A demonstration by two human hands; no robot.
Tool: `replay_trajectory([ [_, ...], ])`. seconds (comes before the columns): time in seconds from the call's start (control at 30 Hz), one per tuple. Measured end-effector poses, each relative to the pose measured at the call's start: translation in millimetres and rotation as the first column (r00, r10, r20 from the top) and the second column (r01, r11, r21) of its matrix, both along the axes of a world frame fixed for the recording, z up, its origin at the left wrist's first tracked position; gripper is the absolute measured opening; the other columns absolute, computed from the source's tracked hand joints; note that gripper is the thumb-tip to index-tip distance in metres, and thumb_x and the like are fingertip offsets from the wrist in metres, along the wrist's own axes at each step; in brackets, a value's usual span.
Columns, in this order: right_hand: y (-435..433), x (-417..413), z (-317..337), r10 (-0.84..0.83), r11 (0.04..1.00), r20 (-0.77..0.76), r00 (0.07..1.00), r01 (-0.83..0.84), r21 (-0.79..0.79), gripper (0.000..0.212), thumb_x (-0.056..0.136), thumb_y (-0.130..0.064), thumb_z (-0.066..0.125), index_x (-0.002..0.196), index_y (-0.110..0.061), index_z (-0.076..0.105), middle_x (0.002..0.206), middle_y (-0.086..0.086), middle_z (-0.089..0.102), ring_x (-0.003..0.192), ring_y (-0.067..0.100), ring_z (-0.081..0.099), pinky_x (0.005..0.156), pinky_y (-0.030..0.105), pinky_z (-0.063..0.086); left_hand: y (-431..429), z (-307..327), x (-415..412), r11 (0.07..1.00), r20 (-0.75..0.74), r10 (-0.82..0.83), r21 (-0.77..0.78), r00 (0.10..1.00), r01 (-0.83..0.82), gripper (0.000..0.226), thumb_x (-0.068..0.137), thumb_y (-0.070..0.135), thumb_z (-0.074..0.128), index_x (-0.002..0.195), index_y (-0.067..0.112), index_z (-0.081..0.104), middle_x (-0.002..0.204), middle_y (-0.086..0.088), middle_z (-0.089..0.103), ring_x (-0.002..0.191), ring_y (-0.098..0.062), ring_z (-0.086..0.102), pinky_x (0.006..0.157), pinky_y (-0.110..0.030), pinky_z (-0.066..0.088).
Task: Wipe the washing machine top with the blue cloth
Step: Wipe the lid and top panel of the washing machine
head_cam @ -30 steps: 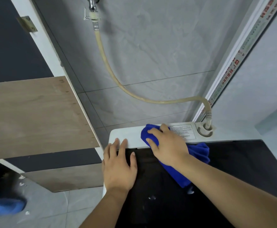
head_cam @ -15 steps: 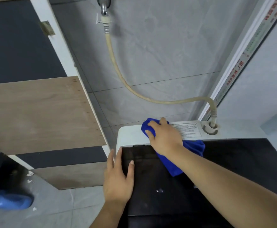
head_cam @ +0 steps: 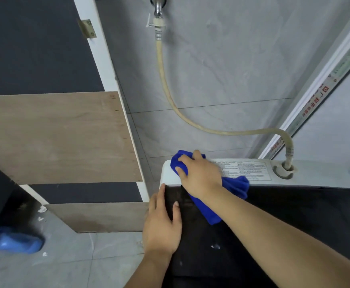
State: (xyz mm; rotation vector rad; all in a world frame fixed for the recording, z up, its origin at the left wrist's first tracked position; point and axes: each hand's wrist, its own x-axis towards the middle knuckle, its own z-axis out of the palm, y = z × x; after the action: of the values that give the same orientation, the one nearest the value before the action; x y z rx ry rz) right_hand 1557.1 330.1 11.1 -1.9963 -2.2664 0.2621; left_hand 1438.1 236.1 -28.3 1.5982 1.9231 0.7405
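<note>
The washing machine top (head_cam: pixel 307 215) has a black glossy lid and a white rear strip with a printed label (head_cam: pixel 251 169). My right hand (head_cam: pixel 201 175) presses the blue cloth (head_cam: pixel 237 187) onto the white strip near its back left corner; the cloth trails out under my wrist onto the black lid. My left hand (head_cam: pixel 162 223) lies flat on the lid's left edge, fingers together, holding nothing.
A beige hose (head_cam: pixel 163 80) runs from a wall tap (head_cam: pixel 159 5) down to an inlet (head_cam: pixel 284 170) at the machine's back right. A wood-panelled door (head_cam: pixel 55 138) stands to the left. A blue object (head_cam: pixel 14 243) lies on the tiled floor at lower left.
My right hand has slid the cloth leftwards along the white strip to the back left corner. My left hand has slipped back down the lid's left edge.
</note>
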Motion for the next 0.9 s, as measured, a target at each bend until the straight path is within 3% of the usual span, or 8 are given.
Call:
replay_trajectory([
  [0.13,-30.4,19.4,-2.1,0.099,0.994,-0.049,0.994,-0.101,-0.029,0.039,0.095,-0.044,0.035,0.132,-0.031,0.041,0.128,0.001,0.039,0.095,0.022,0.056,0.07,0.033,0.048,0.8,-0.6,-4.4,1.0,0.068,-0.008,0.009,0.998,0.007,0.05,0.094,0.036,0.041,0.143,0.034,0.027,0.143,0.017,0.036,0.126,-0.005,0.038,0.091,-0.021,0.034],
  [0.27,-12.5,18.6,-2.7,-0.006,1.0,-0.026,1.0,0.006,-0.011,0.039,0.096,-0.045,0.033,0.132,-0.032,0.041,0.123,0.001,0.041,0.093,0.021,0.056,0.067,0.031,0.047,3.1,-2.6,-4.2,1.0,0.068,-0.009,0.021,0.998,0.007,0.049,0.094,0.034,0.041,0.142,0.033,0.029,0.14,0.018,0.037,0.121,-0.003,0.04,0.084,-0.019,0.034],
  [0.4,12.5,-4.3,-4.0,0.055,0.998,-0.002,0.998,-0.055,0.002,0.039,0.096,-0.045,0.034,0.131,-0.03,0.043,0.124,0.002,0.041,0.092,0.022,0.058,0.062,0.029,0.041,2.5,-1.4,-4.5,0.999,0.08,0.007,0.032,0.997,-0.01,0.049,0.094,0.033,0.043,0.141,0.033,0.03,0.139,0.016,0.039,0.121,-0.004,0.041,0.086,-0.02,0.035],
  [0.53,-12.8,5.7,-3.4,0.182,0.983,-0.078,0.98,-0.184,-0.019,0.04,0.094,-0.048,0.038,0.132,-0.036,0.043,0.123,-0.004,0.041,0.098,0.019,0.056,0.073,0.033,0.047,2.0,-1.9,-4.6,0.999,0.084,0.033,0.006,0.996,-0.034,0.052,0.093,0.037,0.042,0.142,0.03,0.028,0.144,0.011,0.037,0.126,-0.01,0.041,0.095,-0.029,0.041],
  [0.7,1.9,0.0,-6.1,0.115,0.993,-0.083,0.99,-0.116,-0.006,0.038,0.094,-0.048,0.038,0.13,-0.037,0.045,0.121,-0.002,0.042,0.095,0.021,0.057,0.077,0.034,0.047,6.0,-3.7,-4.2,1.0,0.043,0.024,0.001,0.999,-0.024,0.052,0.094,0.037,0.041,0.143,0.026,0.027,0.145,0.009,0.035,0.126,-0.015,0.042,0.095,-0.034,0.042],
  [0.77,15.1,-12.1,-8.3,0.096,0.995,-0.091,0.991,-0.095,0.016,0.038,0.094,-0.046,0.04,0.129,-0.033,0.047,0.12,0.001,0.044,0.093,0.024,0.058,0.071,0.032,0.044,5.2,-3.0,-4.0,1.0,0.037,0.03,-0.012,0.999,-0.029,0.052,0.094,0.037,0.04,0.144,0.026,0.026,0.145,0.009,0.035,0.126,-0.015,0.041,0.094,-0.033,0.042],
  [0.9,2.9,-8.9,-2.1,0.151,0.988,-0.108,0.983,-0.151,0.004,0.039,0.094,-0.045,0.04,0.132,-0.033,0.046,0.122,0.0,0.043,0.097,0.021,0.057,0.071,0.03,0.043,3.5,1.3,-3.0,1.0,0.042,0.022,-0.018,0.999,-0.021,0.052,0.095,0.036,0.04,0.143,0.026,0.027,0.144,0.008,0.036,0.125,-0.015,0.042,0.092,-0.03,0.04],
])
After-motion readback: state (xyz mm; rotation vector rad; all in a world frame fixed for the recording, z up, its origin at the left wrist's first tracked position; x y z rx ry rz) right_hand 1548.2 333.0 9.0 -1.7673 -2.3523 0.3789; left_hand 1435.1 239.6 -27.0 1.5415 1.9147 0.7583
